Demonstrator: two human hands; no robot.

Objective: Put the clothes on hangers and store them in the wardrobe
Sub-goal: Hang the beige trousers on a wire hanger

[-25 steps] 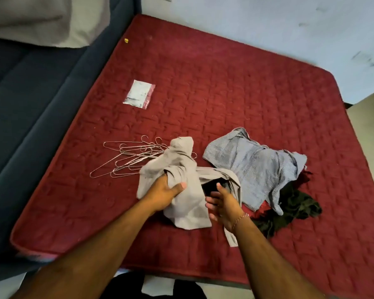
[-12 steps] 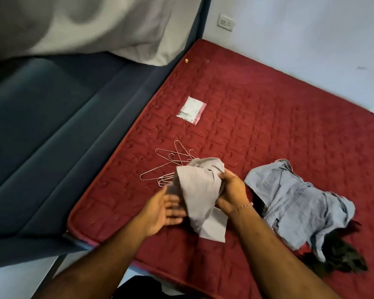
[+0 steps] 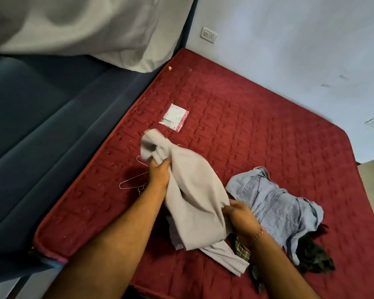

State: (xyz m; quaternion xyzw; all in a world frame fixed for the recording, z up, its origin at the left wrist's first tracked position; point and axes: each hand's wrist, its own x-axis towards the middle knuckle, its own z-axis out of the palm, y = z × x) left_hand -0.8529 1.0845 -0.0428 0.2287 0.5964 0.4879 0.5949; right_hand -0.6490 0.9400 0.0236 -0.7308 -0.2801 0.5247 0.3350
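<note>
Gripping the grey garment [image 3: 192, 190] again with both hands, left hand [image 3: 159, 172] and right hand [image 3: 239, 214], we now spread it above the hangers [image 3: 132, 182], ready for hanging.

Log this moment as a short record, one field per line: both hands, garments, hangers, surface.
left hand: grips the upper part of the beige garment
right hand: pinches its right edge
other clothes: blue shirt over a dark garment
hangers: wire hangers, partly hidden by the beige garment
surface: red mattress
</note>
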